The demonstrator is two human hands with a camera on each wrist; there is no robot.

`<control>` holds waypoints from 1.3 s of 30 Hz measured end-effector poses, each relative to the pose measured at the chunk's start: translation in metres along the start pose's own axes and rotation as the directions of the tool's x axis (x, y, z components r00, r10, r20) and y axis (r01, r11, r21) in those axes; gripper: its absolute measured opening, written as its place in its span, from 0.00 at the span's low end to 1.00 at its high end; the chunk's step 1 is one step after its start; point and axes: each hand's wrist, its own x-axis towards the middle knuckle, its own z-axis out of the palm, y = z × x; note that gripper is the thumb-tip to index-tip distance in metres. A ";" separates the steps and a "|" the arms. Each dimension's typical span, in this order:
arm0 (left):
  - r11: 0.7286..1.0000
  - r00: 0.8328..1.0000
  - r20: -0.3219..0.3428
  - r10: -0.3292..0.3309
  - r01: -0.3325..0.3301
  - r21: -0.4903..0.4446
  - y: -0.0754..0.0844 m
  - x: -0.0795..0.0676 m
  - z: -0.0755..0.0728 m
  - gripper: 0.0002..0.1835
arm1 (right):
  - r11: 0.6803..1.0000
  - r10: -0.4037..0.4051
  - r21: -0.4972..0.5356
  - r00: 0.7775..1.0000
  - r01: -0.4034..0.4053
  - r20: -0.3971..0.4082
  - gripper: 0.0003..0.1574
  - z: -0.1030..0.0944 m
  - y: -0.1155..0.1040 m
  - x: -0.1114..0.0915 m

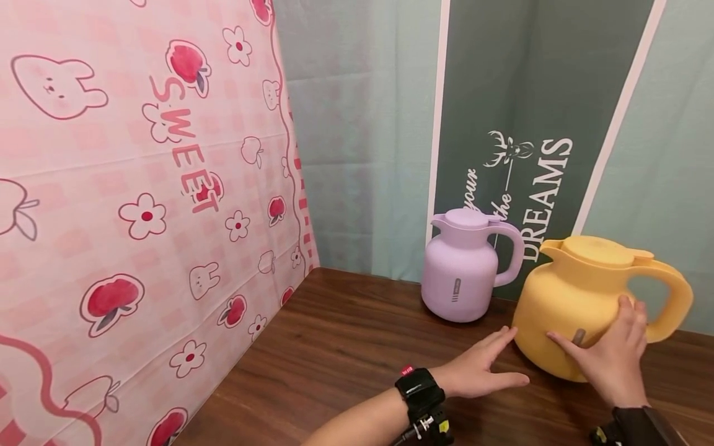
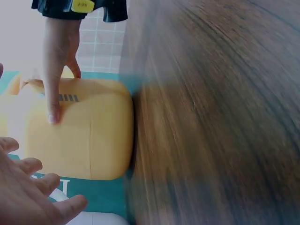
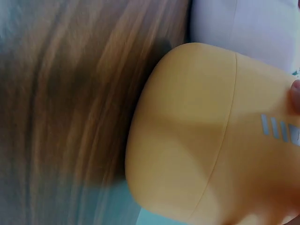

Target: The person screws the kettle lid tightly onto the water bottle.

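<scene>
A yellow thermos jug [image 1: 574, 303] stands upright on the wooden table, its handle to the right and its spout to the left. My right hand [image 1: 613, 353] rests on its lower right front, thumb extended across the front beside the grey label, fingers reaching up along the side by the handle. In the left wrist view the same thumb lies flat on the jug [image 2: 108, 131]. My left hand [image 1: 474, 365] has its fingers spread, the fingertips at the jug's left side; whether they touch it I cannot tell. A lilac thermos jug [image 1: 460, 272] stands behind to the left.
The brown wooden table [image 1: 312, 347] runs under both jugs. A pink printed cloth [image 1: 167, 186] hangs at the left, and a green curtain [image 1: 357, 155] with a dark panel [image 1: 535, 80] hangs behind the jugs.
</scene>
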 end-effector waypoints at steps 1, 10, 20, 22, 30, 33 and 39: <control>1.000 1.000 -0.005 0.001 -0.001 -0.002 0.001 0.000 0.000 0.40 | 1.000 -0.004 0.002 1.000 0.004 -0.006 0.80 0.000 0.002 0.002; 1.000 1.000 -0.020 -0.012 0.012 0.018 0.003 -0.001 0.001 0.38 | 1.000 -0.015 0.025 1.000 0.015 -0.018 0.80 -0.001 0.018 0.018; 1.000 0.999 -0.033 -0.027 0.027 0.007 0.001 -0.004 0.002 0.36 | 0.999 0.036 0.010 0.999 -0.036 0.022 0.81 -0.002 0.032 0.032; 1.000 0.999 -0.032 -0.029 0.029 0.003 0.001 -0.004 0.002 0.36 | 0.999 0.045 0.000 0.998 -0.045 0.037 0.81 -0.002 0.034 0.035; 0.999 0.999 -0.023 -0.037 0.036 -0.028 -0.002 -0.005 0.002 0.34 | 0.996 0.085 -0.041 0.993 -0.082 0.080 0.81 -0.003 0.040 0.045; 0.998 0.999 -0.019 -0.043 0.042 -0.037 -0.003 -0.006 0.002 0.34 | 0.994 0.100 -0.060 0.990 -0.094 0.099 0.81 -0.004 0.040 0.049; 0.999 0.999 -0.024 -0.045 0.045 -0.023 -0.006 -0.007 0.002 0.33 | 0.991 0.107 -0.098 0.979 -0.090 0.174 0.81 -0.007 0.042 0.055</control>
